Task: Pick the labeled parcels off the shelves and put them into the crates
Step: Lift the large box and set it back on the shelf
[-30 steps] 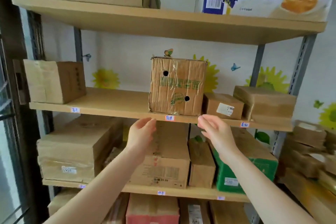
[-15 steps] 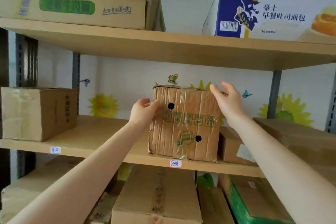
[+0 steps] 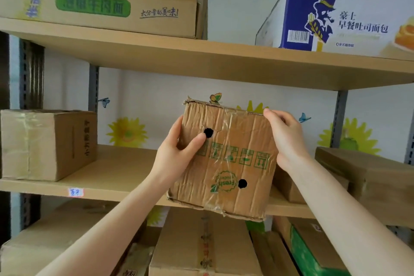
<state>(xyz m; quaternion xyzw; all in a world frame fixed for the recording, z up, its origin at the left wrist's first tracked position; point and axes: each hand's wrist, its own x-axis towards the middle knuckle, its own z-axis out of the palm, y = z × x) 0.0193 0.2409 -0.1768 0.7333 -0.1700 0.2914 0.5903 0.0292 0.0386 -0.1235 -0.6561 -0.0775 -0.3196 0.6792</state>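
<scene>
While the creased parcel (image 3: 226, 163) is gripped at both sides by the left hand (image 3: 177, 154) and right hand (image 3: 286, 139), tilted at the shelf (image 3: 107, 177) edge, picking is judged underway; it is next to be drawn clear and carried to a crate, none in view.

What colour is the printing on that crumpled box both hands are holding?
Green print on the brown box, clearest in the head view.

Two grips, left grip (image 3: 177, 154) and right grip (image 3: 285, 139), hold one crumpled box (image 3: 228, 163) pierced by two black holes (image 3: 208, 132). Above the grips sit three cartons: two stacked brown cartons (image 3: 107, 6) and one blue-and-white carton (image 3: 336, 18). One brown box (image 3: 44, 143) stands left of the left grip, two more boxes (image 3: 367, 172) right of the right grip, and three butterfly stickers (image 3: 215, 97) dot the wall behind.
</scene>
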